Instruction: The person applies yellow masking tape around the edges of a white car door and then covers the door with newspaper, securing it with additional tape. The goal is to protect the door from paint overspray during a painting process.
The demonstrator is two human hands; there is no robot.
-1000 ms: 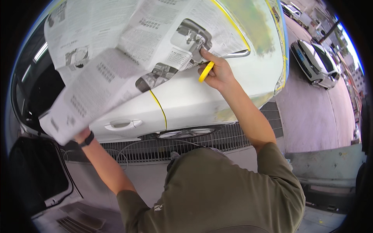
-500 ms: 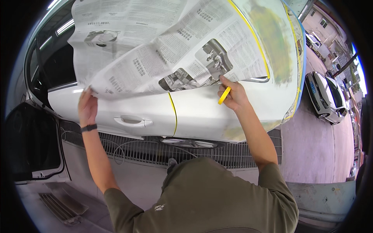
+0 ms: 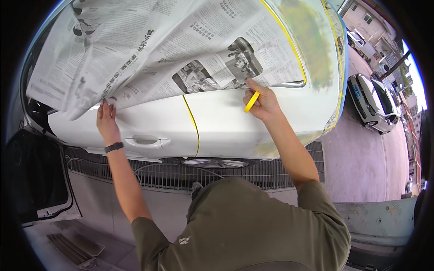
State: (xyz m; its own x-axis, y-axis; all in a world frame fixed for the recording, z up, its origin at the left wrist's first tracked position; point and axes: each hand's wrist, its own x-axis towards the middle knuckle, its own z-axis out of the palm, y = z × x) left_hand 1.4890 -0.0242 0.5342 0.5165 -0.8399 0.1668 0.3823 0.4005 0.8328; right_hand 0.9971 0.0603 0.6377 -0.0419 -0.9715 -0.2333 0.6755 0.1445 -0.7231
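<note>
Looks like the masking step to me: a big grey-and-white printed newspaper sheet (image 3: 167,49) is draped over the upper side of a white car body (image 3: 230,122), its right edge along a thin yellow tape strip (image 3: 289,38). The left hand (image 3: 107,122) has its fingers pinching the lower edge; the right hand (image 3: 263,101) grips a round yellow tape roll (image 3: 252,102), thumb on the sheet. Next move probably calls for pulling that bottom edge flat, then taping it.

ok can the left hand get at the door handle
Probably yes: the door handle lies uncovered near the left hand, though its fingers are at the edge of the newspaper.
</note>
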